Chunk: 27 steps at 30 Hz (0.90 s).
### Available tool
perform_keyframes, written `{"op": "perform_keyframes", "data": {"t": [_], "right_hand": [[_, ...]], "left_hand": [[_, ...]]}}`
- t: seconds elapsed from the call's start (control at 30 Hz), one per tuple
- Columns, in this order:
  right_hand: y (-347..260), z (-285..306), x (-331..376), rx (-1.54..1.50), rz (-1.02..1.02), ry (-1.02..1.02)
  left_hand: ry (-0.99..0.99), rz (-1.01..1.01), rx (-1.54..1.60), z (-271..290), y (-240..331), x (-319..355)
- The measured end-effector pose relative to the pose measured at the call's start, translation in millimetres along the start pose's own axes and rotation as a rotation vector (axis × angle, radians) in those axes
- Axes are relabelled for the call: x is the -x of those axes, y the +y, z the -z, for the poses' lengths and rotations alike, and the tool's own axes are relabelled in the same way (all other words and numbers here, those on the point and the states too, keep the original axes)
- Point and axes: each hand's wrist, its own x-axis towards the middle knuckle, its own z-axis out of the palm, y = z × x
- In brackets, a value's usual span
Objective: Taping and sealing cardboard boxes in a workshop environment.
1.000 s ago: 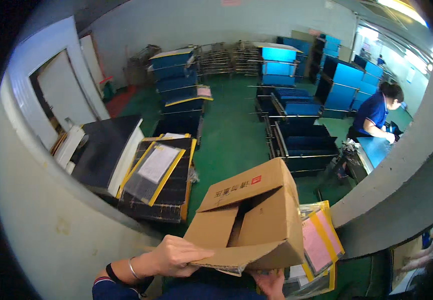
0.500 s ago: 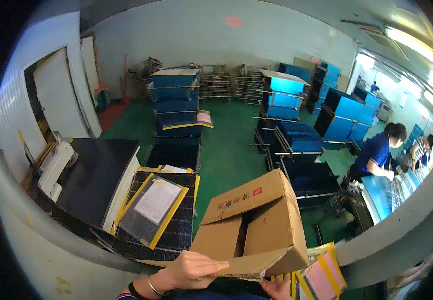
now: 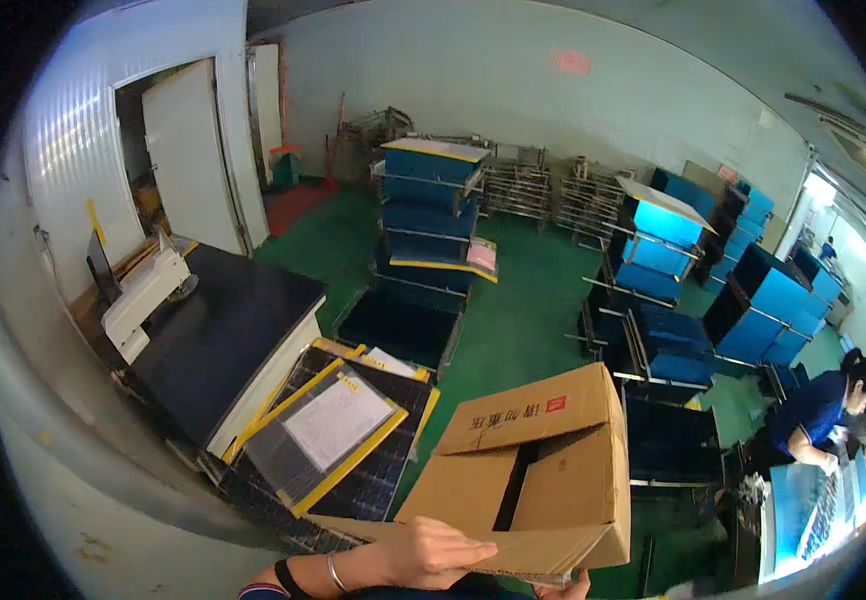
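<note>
A brown cardboard box (image 3: 575, 492) is held up in front of me, its top flaps partly folded in with a dark gap between them. My left hand (image 3: 435, 553), with a bracelet and a black band at the wrist, is closed on the box's near flap. My right hand (image 3: 565, 588) grips the near lower edge farther right; only some fingers show below the cardboard, and the rest is hidden.
To the left stands a black-topped table (image 3: 223, 330) with a white device (image 3: 148, 300). A yellow-edged document sleeve (image 3: 328, 435) lies on a dark rack beside the box. Blue stacks (image 3: 431, 190) line the green floor (image 3: 523, 270). At right, a person (image 3: 818, 420) works at a bench.
The view has swung left, so the room sits farther right in the picture. The box and both hands have shifted slightly right and down. The pink papers at lower right have left view.
</note>
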Motion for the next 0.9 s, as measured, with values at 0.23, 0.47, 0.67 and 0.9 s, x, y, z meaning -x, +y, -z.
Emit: {"op": "perform_keyframes", "data": {"t": [0.23, 0.47, 0.67, 0.9], "right_hand": [[-66.8, -87.5, -45.0, 0.121, -0.131, -0.011], [-90.6, -144.8, -76.9, 0.341, 0.003, 0.264], [-116.7, -143.4, -137.9, 0.345, -0.031, 0.181], [-159.1, -120.0, -236.2, 0.317, -0.139, -0.266]], "left_hand": [[-0.103, 0.150, -0.008, -33.3, -54.1, -67.9], [-0.109, 0.223, -0.013, -57.4, -96.4, -95.7], [-0.089, 0.189, 0.049, -58.2, -147.2, -117.8], [-0.054, 0.155, 0.088, -52.7, -234.6, -129.0]]}}
